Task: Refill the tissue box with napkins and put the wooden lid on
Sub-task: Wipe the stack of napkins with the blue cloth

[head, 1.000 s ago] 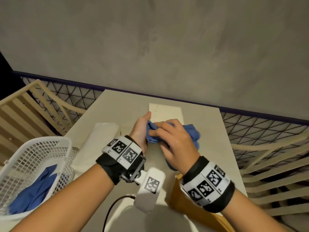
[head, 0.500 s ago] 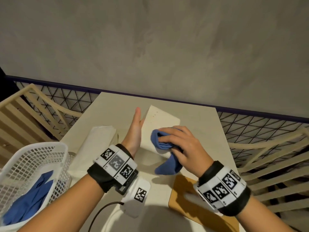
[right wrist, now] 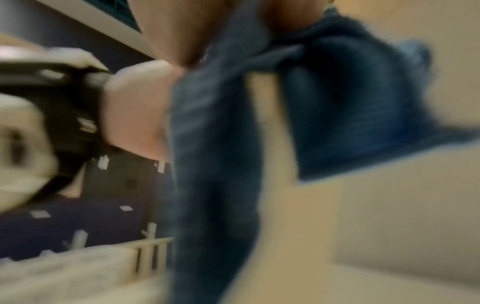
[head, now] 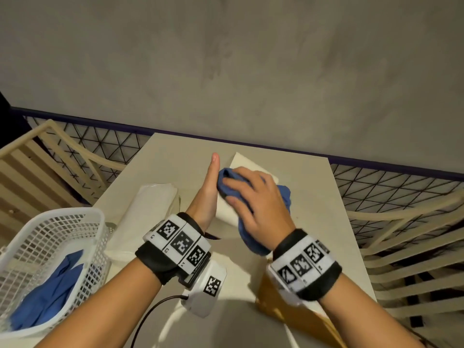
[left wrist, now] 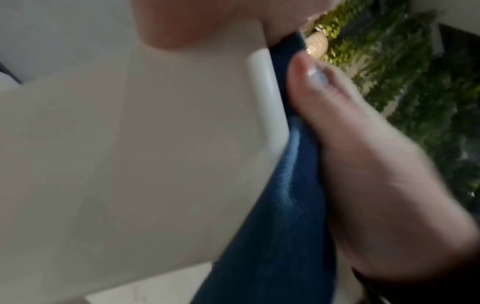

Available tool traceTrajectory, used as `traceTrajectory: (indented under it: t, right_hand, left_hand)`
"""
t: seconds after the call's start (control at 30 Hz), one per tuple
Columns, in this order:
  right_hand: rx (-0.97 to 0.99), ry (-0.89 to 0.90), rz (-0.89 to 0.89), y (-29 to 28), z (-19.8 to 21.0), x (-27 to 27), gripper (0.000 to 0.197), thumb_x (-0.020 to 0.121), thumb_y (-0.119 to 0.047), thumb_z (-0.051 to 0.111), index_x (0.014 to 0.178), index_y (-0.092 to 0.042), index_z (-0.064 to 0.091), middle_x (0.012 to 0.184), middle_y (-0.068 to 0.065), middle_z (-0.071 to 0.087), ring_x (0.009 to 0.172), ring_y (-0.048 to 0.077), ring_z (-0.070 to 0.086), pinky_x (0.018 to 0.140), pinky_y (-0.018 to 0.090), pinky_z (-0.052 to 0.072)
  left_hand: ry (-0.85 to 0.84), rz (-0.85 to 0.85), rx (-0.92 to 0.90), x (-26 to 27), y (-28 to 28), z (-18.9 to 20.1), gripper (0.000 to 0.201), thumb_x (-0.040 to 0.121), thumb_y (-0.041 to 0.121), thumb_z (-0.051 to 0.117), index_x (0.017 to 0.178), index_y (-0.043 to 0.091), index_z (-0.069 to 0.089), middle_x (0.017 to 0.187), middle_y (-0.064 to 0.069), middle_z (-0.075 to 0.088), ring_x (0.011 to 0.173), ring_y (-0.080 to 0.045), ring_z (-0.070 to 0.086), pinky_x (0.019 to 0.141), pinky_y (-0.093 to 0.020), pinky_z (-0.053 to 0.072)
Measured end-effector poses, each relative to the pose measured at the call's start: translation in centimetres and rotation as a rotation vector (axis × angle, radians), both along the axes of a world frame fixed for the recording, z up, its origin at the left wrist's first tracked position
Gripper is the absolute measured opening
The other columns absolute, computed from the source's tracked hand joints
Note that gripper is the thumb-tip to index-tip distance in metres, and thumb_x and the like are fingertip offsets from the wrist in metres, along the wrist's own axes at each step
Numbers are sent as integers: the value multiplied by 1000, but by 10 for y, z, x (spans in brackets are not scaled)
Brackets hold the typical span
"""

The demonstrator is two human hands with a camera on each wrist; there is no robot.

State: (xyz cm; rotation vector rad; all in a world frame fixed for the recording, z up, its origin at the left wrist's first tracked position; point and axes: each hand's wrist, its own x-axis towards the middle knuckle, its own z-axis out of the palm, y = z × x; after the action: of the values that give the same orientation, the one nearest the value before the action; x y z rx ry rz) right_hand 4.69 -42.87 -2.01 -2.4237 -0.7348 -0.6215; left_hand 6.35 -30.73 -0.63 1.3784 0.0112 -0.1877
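Observation:
The white tissue box (head: pixel 247 163) stands tilted at the middle of the table. My left hand (head: pixel 208 189) lies flat against its left side, fingers straight and thumb up. My right hand (head: pixel 253 204) grips a blue cloth (head: pixel 285 197) and presses it on the box's top. In the left wrist view the cloth (left wrist: pixel 272 226) lies between the box wall (left wrist: pixel 130 144) and my right hand (left wrist: pixel 363 174). The right wrist view is blurred and shows the cloth (right wrist: pixel 215 164) hanging. The wooden lid (head: pixel 273 300) lies flat under my right wrist. A plastic-wrapped napkin pack (head: pixel 148 207) lies left of the box.
A white mesh basket (head: pixel 62 212) holding more blue cloth (head: pixel 50 292) stands at the table's left front. Cream slatted chairs flank the table on the left (head: pixel 37 159) and right (head: pixel 414 247). A grey wall closes the far side. Bare tabletop (head: pixel 319 202) shows right of the box.
My left hand let go of the cloth and went flat against the box's side. My right hand has slid the cloth across the box toward the far left.

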Motion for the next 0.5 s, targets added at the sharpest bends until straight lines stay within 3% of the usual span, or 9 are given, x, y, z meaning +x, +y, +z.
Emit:
traceTrajectory:
  t: [0.07,0.13,0.17,0.2,0.27,0.33,0.4,0.5]
  right_hand:
    - [44,17,-105,-6,0,20,36,87,-26,41,112,-12,63,118,15,62,99,30,49,89,28,34]
    - [61,21,-148,1,-5,17,32,85,-25,41,108,-14,62,116,16,62,95,32,47,86,33,37]
    - [45,25,-94,8,-8,10,30,85,-23,41,106,-15,61,115,16,62,95,28,42,84,32,34]
    - [20,40,-21,11,-11,3,30,84,-22,41,105,-14,61,115,16,62,94,26,40,83,31,31]
    - [3,123,60,7,-12,7,34,85,-22,40,109,-9,61,120,16,59,99,31,43,85,26,29]
    - [112,195,-48,-2,-9,27,34,90,-20,40,116,-7,58,125,15,54,104,36,46,87,22,25]
    - [172,199,-170,0,-10,33,32,91,-15,42,119,-7,55,125,14,53,106,38,45,85,20,24]
    - [130,174,-38,21,-12,5,34,89,-20,39,113,-6,59,121,16,56,98,37,46,83,25,25]
  left_hand:
    - [36,6,1,-1,1,-2,65,87,66,18,90,24,68,100,-6,71,94,-16,64,98,-32,44]
    - [40,17,3,0,2,-3,69,90,62,12,89,20,68,80,2,76,82,-11,70,83,-25,51]
    - [43,24,11,0,3,-4,72,91,61,10,86,17,67,73,4,76,77,-7,70,81,-21,52]
    - [48,40,38,0,4,-3,75,89,64,11,86,15,68,78,3,76,81,-5,70,89,-22,49]
    - [52,44,86,-2,6,-4,83,71,80,23,97,18,71,107,-7,72,108,-14,63,110,-37,37]
    - [64,17,111,-8,6,-5,77,56,86,29,86,31,74,116,-11,69,115,-23,60,111,-45,34]
    - [65,16,161,-10,5,-2,73,56,86,26,77,36,74,117,-13,68,115,-27,60,110,-48,36]
    - [79,62,163,-8,7,3,78,71,80,22,98,25,71,122,-17,63,122,-30,53,114,-45,30]
